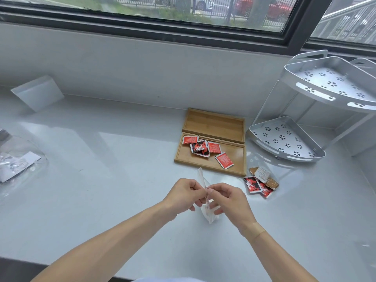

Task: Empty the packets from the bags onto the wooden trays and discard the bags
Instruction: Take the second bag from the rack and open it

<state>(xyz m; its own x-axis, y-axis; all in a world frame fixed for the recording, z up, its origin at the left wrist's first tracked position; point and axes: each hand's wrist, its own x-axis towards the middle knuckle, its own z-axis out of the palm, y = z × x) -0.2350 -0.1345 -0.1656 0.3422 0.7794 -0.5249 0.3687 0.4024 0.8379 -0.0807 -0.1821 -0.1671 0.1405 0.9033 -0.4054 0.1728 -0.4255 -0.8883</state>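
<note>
Two bare hands meet above a white counter, the left hand (184, 193) and right hand (227, 198) pinching a clear plastic bag (205, 202) between them. Beyond them lie two wooden trays, the near tray (234, 162) holding red packets (205, 148), the far tray (213, 124) bare. More packets in another bag (259, 183) lie right of the trays

We count two trays (213, 124) side by side — the far one bare, the near tray (234, 162) carrying four red packets (223, 160). Right of it, near us, a bag (259, 183) with at least two more packets — the exact count is unclear. Two hands (183, 194) share one clear bag (205, 200). One two-tier rack (305, 119) far right.
</note>
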